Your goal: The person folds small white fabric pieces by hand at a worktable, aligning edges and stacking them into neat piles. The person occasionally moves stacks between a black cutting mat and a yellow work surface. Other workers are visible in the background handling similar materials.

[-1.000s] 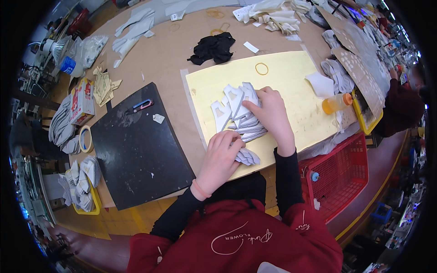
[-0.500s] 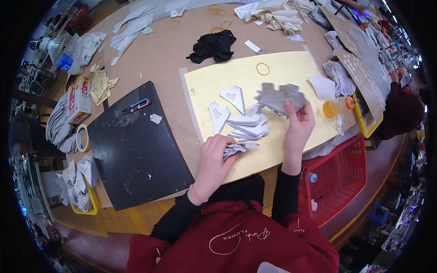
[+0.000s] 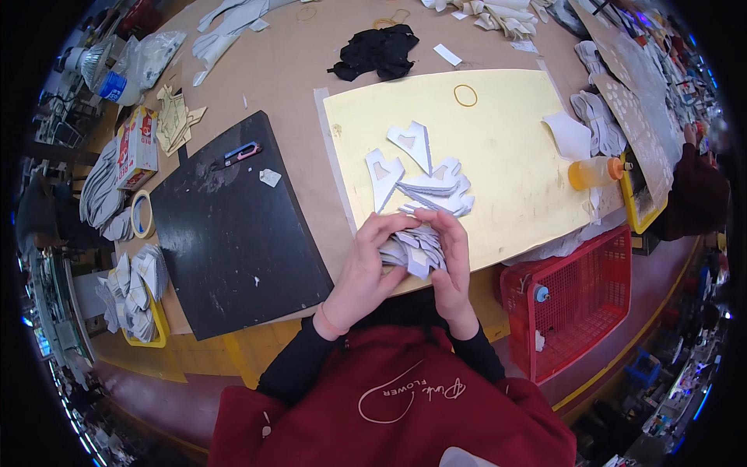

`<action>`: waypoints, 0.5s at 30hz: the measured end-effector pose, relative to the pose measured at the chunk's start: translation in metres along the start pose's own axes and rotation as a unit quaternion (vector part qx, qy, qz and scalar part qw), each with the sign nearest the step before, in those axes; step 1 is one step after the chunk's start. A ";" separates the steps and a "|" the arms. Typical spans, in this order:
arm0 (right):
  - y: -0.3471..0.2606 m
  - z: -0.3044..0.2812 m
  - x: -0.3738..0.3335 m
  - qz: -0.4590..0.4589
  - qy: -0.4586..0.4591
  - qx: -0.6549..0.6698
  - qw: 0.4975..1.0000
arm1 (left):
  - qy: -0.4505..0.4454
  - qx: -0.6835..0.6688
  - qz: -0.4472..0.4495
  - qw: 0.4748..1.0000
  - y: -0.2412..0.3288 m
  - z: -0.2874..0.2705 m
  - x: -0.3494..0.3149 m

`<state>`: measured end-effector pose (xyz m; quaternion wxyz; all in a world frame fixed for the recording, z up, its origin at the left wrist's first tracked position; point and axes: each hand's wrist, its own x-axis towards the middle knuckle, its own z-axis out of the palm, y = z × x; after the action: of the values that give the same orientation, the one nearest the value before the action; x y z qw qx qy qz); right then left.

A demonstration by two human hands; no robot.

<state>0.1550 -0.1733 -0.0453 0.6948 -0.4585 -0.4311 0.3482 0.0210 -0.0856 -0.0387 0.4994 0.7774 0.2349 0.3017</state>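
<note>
Cluttered desk (image 3: 257,78), yellow mat (image 3: 513,148) at twelve o'clock. Left hand (image 3: 366,268) and right hand (image 3: 451,261) clasp a stack of white cut pieces (image 3: 412,249): light, floppy, likely slippery; pinch the edges.

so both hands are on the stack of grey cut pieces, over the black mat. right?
Not quite. In the head view the left hand and right hand do hold the stack of grey cut pieces, but over the yellow sheet; the black mat lies to the left.

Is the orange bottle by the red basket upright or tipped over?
Tipped over: the orange bottle lies on its side on the yellow sheet, cap pointing right.
</note>
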 end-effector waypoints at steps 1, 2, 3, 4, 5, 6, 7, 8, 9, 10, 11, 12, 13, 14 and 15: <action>0.001 0.002 0.000 -0.002 0.000 -0.019 1.000 | -0.010 0.004 -0.025 1.000 0.005 0.002 0.001; 0.001 0.004 0.002 -0.007 0.000 -0.039 0.999 | -0.020 0.008 -0.047 0.999 0.010 0.001 0.005; 0.001 0.004 0.002 -0.012 0.000 -0.060 0.998 | -0.031 0.049 -0.050 0.997 0.015 -0.001 0.009; 0.000 0.003 0.002 -0.013 0.036 -0.090 0.995 | -0.042 0.091 -0.052 0.994 0.021 -0.004 0.013; -0.002 0.002 0.002 -0.014 0.070 -0.119 0.990 | -0.051 0.133 -0.057 0.988 0.024 -0.006 0.015; -0.004 0.002 0.002 -0.015 0.104 -0.147 0.984 | -0.039 0.165 -0.050 0.984 0.025 -0.006 0.015; -0.002 0.001 0.000 -0.031 0.116 -0.150 0.981 | -0.027 0.197 -0.044 0.979 0.026 -0.004 0.015; -0.003 0.003 0.001 -0.046 0.126 -0.152 0.979 | -0.016 0.204 -0.026 0.978 0.025 -0.001 0.014; -0.005 0.007 0.004 -0.075 0.073 -0.184 0.977 | -0.003 0.212 -0.008 0.977 0.024 0.002 0.014; -0.007 0.012 0.011 -0.104 0.021 -0.215 0.971 | 0.010 0.195 0.023 0.980 0.016 0.008 0.015; -0.009 0.014 0.017 -0.130 -0.032 -0.246 0.960 | 0.022 0.175 0.052 0.983 0.009 0.013 0.016; -0.007 0.013 0.020 -0.141 -0.043 -0.239 0.960 | 0.024 0.161 0.057 0.985 0.002 0.012 0.018; -0.006 0.011 0.019 -0.163 -0.039 -0.223 0.960 | 0.015 0.160 0.015 0.987 0.001 0.008 0.013; -0.005 0.006 0.019 -0.186 -0.035 -0.208 0.960 | 0.006 0.158 -0.024 0.987 0.009 0.001 0.013; -0.007 0.001 0.018 -0.208 -0.030 -0.192 0.958 | -0.002 0.157 -0.063 0.986 0.012 -0.003 0.012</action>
<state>0.1615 -0.1590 -0.0331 0.6373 -0.4727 -0.5967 0.1199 0.0287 -0.0805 -0.0238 0.3900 0.8305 0.3263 0.2274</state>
